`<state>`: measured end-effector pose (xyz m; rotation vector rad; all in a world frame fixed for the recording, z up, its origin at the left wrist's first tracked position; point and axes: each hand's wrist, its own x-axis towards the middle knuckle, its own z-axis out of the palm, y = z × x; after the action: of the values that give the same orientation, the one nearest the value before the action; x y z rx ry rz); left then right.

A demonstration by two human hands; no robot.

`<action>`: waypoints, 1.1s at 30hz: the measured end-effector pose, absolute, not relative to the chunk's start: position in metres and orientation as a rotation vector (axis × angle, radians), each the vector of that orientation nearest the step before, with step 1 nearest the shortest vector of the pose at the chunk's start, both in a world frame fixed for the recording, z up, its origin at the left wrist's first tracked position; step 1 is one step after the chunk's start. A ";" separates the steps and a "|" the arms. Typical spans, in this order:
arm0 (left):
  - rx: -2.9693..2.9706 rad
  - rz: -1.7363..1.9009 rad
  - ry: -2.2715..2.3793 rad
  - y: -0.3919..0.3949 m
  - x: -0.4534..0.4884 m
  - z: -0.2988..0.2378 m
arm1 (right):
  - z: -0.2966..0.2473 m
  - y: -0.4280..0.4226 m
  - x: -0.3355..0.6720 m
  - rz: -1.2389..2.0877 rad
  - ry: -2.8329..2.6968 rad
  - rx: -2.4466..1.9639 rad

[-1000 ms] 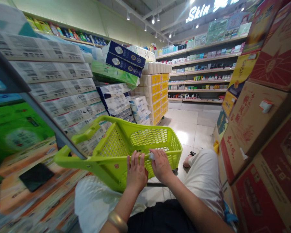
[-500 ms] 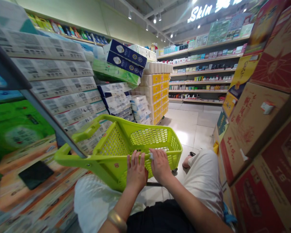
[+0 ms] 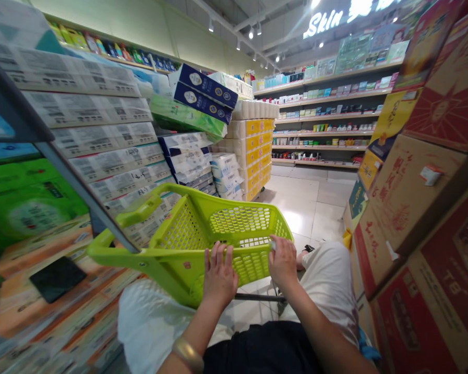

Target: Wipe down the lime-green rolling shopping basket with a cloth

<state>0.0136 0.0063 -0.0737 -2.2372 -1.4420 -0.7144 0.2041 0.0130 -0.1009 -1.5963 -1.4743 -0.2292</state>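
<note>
A lime-green plastic shopping cart (image 3: 253,209) with perforated walls stands side-on before my lap. Its basket looks bare inside. My left hand (image 3: 219,274) is hooked over the near rim, fingers bent across the top edge, thumb mostly hidden. Farther right, my right hand (image 3: 284,262) is closed at the same rim close to the cart's front corner. A small white piece (image 3: 273,244), possibly tissue or a wipe, pokes out from between its fingers and touches the rim. Most of that piece is covered by the hand.
Stacked tissue packs (image 3: 109,130) rise behind the cart on the left. A dark phone-like slab (image 3: 57,279) lies on orange packs (image 3: 19,301). Cardboard cartons (image 3: 409,192) line the right side. A tiled floor (image 3: 304,208) leads to shelves of cosmetics (image 3: 327,111).
My right hand has slid right along the rim, away from my left hand, carrying the white piece to the front corner. My left hand stays put.
</note>
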 end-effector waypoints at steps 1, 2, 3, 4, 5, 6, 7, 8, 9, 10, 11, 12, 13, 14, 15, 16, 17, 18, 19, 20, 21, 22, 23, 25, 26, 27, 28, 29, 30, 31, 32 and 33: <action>-2.232 -0.718 -1.441 0.007 0.014 -0.074 | -0.098 0.013 0.196 -0.224 -1.522 -1.563; -2.229 -0.722 -1.438 0.007 0.014 -0.074 | -0.095 0.013 0.186 -0.214 -1.581 -1.522; -2.228 -0.724 -1.437 0.007 0.013 -0.074 | -0.092 0.013 0.177 -0.200 -1.638 -1.480; -2.229 -0.723 -1.437 0.006 0.013 -0.073 | -0.089 0.012 0.170 -0.184 -1.685 -1.445; -2.231 -0.721 -1.438 0.006 0.013 -0.073 | -0.087 0.011 0.164 -0.168 -1.719 -1.418; -2.235 -0.715 -1.437 0.005 0.012 -0.073 | -0.086 0.011 0.161 -0.154 -1.744 -1.400; -2.241 -0.708 -1.435 0.005 0.011 -0.072 | -0.085 0.010 0.160 -0.143 -1.761 -1.389; -2.245 -0.703 -1.431 0.004 0.011 -0.072 | -0.085 0.010 0.162 -0.137 -1.763 -1.388; -2.244 -0.705 -1.426 0.004 0.011 -0.071 | -0.086 0.009 0.167 -0.135 -1.751 -1.399; -2.243 -0.707 -1.420 0.004 0.010 -0.071 | -0.087 0.010 0.174 -0.136 -1.727 -1.419; -2.242 -0.708 -1.415 0.004 0.010 -0.071 | -0.088 0.010 0.181 -0.140 -1.688 -1.450; -2.241 -0.710 -1.413 0.004 0.010 -0.072 | -0.090 0.011 0.190 -0.145 -1.634 -1.490; -2.239 -0.712 -1.411 0.004 0.010 -0.072 | -0.091 0.013 0.198 -0.149 -1.579 -1.531; -2.238 -0.714 -1.411 0.005 0.010 -0.072 | -0.091 0.014 0.204 -0.151 -1.530 -1.568; -2.237 -0.716 -1.411 0.005 0.011 -0.073 | -0.092 0.015 0.209 -0.151 -1.495 -1.595; -2.236 -0.717 -1.413 0.005 0.011 -0.073 | -0.091 0.016 0.211 -0.149 -1.474 -1.612; -2.234 -0.719 -1.418 0.006 0.012 -0.073 | -0.090 0.016 0.210 -0.146 -1.471 -1.617; -2.231 -0.720 -1.424 0.006 0.013 -0.073 | -0.089 0.016 0.206 -0.141 -1.491 -1.607; -2.229 -0.720 -1.431 0.006 0.013 -0.074 | -0.087 0.016 0.200 -0.136 -1.533 -1.582; -2.229 -0.719 -1.438 0.006 0.013 -0.074 | -0.085 0.015 0.192 -0.130 -1.591 -1.546; -2.229 -0.717 -1.444 0.006 0.013 -0.074 | -0.083 0.013 0.184 -0.123 -1.658 -1.503; -2.230 -0.715 -1.449 0.007 0.013 -0.074 | -0.081 0.012 0.176 -0.117 -1.720 -1.460; -2.232 -0.714 -1.453 0.007 0.013 -0.074 | -0.079 0.010 0.169 -0.111 -1.770 -1.423; -2.237 -0.717 -1.452 0.007 0.012 -0.075 | -0.076 0.008 0.163 -0.098 -1.824 -1.384; -2.241 -0.721 -1.446 0.006 0.011 -0.075 | -0.075 0.008 0.164 -0.093 -1.831 -1.378; -2.245 -0.723 -1.439 0.006 0.011 -0.075 | -0.076 0.008 0.167 -0.089 -1.829 -1.379; -2.250 -0.724 -1.433 0.006 0.011 -0.075 | -0.077 0.008 0.172 -0.088 -1.817 -1.389; -2.253 -0.724 -1.429 0.005 0.011 -0.074 | -0.078 0.009 0.178 -0.090 -1.792 -1.407; -2.256 -0.723 -1.430 0.005 0.011 -0.073 | -0.081 0.010 0.185 -0.095 -1.756 -1.434; -2.256 -0.722 -1.433 0.004 0.011 -0.073 | -0.083 0.011 0.192 -0.102 -1.712 -1.466; -2.256 -0.722 -1.438 0.004 0.012 -0.072 | -0.086 0.012 0.199 -0.110 -1.670 -1.499; -2.254 -0.724 -1.441 0.003 0.012 -0.072 | -0.088 0.012 0.204 -0.116 -1.633 -1.529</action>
<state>0.0121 0.0030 -0.0715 -2.2537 -1.4415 -0.7236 0.2039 0.0123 -0.0882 -1.5287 -1.6326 -0.1164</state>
